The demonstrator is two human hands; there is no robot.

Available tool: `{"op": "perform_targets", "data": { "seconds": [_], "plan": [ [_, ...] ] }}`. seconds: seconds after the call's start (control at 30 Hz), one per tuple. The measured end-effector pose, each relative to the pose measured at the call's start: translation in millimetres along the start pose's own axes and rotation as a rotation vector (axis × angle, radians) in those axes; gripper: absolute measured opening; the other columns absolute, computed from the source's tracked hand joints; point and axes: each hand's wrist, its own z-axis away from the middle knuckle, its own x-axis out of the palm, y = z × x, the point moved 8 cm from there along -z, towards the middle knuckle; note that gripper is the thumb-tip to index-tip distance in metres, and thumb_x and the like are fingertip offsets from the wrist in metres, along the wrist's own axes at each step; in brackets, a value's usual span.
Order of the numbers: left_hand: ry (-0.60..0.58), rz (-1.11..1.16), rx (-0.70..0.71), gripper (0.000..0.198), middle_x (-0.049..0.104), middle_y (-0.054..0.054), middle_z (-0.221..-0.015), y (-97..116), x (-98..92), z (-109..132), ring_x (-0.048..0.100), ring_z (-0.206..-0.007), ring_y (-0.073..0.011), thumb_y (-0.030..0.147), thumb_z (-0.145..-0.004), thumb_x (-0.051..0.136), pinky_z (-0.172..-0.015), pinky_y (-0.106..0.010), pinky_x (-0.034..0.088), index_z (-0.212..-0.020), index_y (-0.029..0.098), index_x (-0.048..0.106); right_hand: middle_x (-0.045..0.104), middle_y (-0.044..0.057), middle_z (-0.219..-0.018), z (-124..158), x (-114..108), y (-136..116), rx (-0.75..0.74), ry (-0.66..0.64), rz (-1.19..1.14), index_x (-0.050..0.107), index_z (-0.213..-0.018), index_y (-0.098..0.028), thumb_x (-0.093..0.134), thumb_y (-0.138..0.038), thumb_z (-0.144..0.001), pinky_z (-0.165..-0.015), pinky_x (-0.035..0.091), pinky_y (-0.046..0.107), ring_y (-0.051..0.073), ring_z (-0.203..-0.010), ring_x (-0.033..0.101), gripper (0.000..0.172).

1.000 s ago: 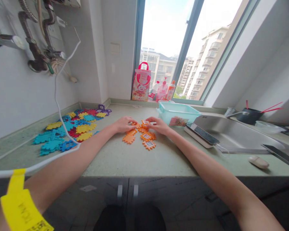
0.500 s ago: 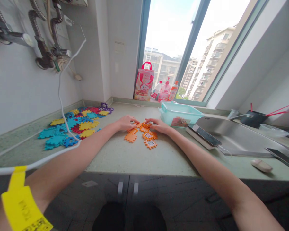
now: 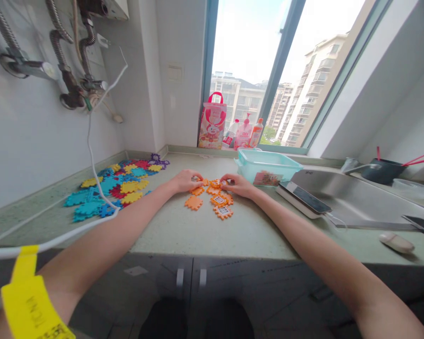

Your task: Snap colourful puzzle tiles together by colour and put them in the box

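Observation:
Orange toothed-edge interlocking puzzle pieces lie on the counter before me. My left hand (image 3: 185,181) has its fingers bent round an orange puzzle piece (image 3: 198,191) at the left of the group. A plain orange piece (image 3: 193,203) lies just in front of that hand. On the other side, my right hand (image 3: 238,184) pinches a small orange puzzle piece (image 3: 226,182) between thumb and fingers. Below it lie overlapping orange pieces, one with a white printed grid (image 3: 224,212). The fingers partly hide the pieces they touch.
A pile of blue, yellow, red and purple puzzle pieces (image 3: 109,186) spreads at the left, crossed by a white cable (image 3: 92,155). To the right are a teal plastic basket (image 3: 268,162), a phone on a white box (image 3: 305,197), and a steel sink (image 3: 342,202).
The view has shifted slightly. My right hand has drawn a little to the right with a piece raised at its fingertips; my left hand stays nearly in place.

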Motion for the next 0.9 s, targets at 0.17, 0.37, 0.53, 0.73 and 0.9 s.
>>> {"op": "perform_targets", "data": {
  "seconds": [0.17, 0.37, 0.53, 0.73, 0.9],
  "plan": [
    [-0.008, -0.032, 0.029, 0.043, 0.072, -0.007, -0.134, 10, 3.7, 0, 0.063, -0.127, -0.0258, 0.044, -0.091, 0.061, -0.115, -0.033, 0.044, -0.123, 0.022, 0.079, 0.076, 0.007, -0.123, 0, -5, 3, 0.027, 0.035, -0.104, 0.076, -0.113, -0.025, 0.077, -0.049, -0.082, -0.098, 0.050, 0.042, 0.028, -0.117, 0.067, 0.040],
    [-0.072, -0.065, -0.003, 0.047, 0.065, -0.007, -0.146, 10, 10.0, 2, 0.058, -0.136, -0.0250, 0.043, -0.095, 0.055, -0.119, -0.036, 0.041, -0.136, 0.026, 0.072, 0.075, 0.007, -0.130, -9, -2, 7, 0.053, -0.060, -0.130, 0.076, -0.115, -0.025, 0.079, -0.048, -0.078, -0.094, 0.052, 0.040, 0.031, -0.124, 0.065, 0.042],
    [-0.063, -0.063, 0.031, 0.050, 0.063, -0.008, -0.147, 13, 10.0, 4, 0.058, -0.135, -0.0266, 0.044, -0.096, 0.053, -0.119, -0.039, 0.042, -0.140, 0.025, 0.068, 0.075, 0.005, -0.128, -9, -1, 0, -0.013, -0.111, -0.084, 0.077, -0.115, -0.025, 0.075, -0.047, -0.080, -0.094, 0.050, 0.039, 0.030, -0.120, 0.065, 0.041],
    [0.049, -0.026, 0.056, 0.043, 0.070, -0.009, -0.134, 15, -0.5, 5, 0.060, -0.130, -0.0262, 0.045, -0.100, 0.044, -0.118, -0.039, 0.043, -0.112, 0.021, 0.077, 0.078, 0.004, -0.103, -4, -1, 0, -0.032, -0.058, -0.051, 0.079, -0.107, -0.022, 0.074, -0.051, -0.082, -0.077, 0.052, 0.034, 0.022, -0.086, 0.067, 0.038],
    [-0.071, -0.017, 0.053, 0.050, 0.062, -0.008, -0.148, 18, 5.5, 5, 0.053, -0.140, -0.0272, 0.046, -0.102, 0.037, -0.123, -0.043, 0.036, -0.124, 0.024, 0.076, 0.078, 0.007, -0.114, -5, -9, 7, 0.007, 0.079, -0.169, 0.076, -0.110, -0.022, 0.075, -0.052, -0.080, -0.087, 0.056, 0.038, 0.024, -0.101, 0.070, 0.042]
  ]
}}
